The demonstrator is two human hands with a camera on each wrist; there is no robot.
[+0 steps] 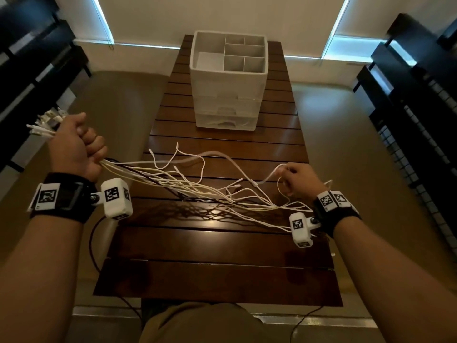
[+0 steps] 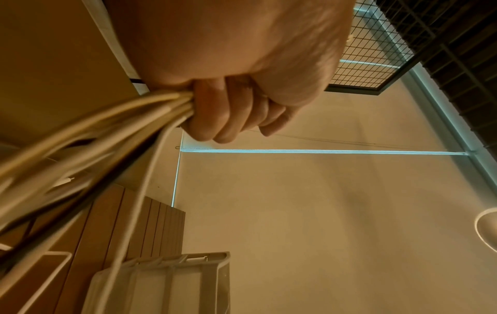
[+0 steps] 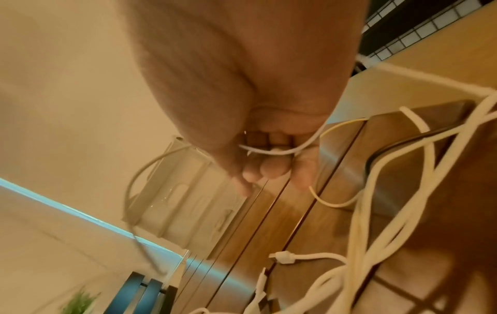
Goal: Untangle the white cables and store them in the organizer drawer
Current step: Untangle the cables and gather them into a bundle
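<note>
Head view: white cables (image 1: pixel 197 186) strung between hands, long axis left-right over table (image 1: pixel 222 243). Left hand (image 1: pixel 76 147) fists bundle, plug ends sticking out leftward; right hand (image 1: pixel 300 178) pinches single strand.

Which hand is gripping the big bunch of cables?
The left hand: its fist wraps the whole cable bundle, while the right hand pinches a single cable.

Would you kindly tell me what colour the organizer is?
White, with translucent drawer fronts; the organizer shows best in the head view.
</note>
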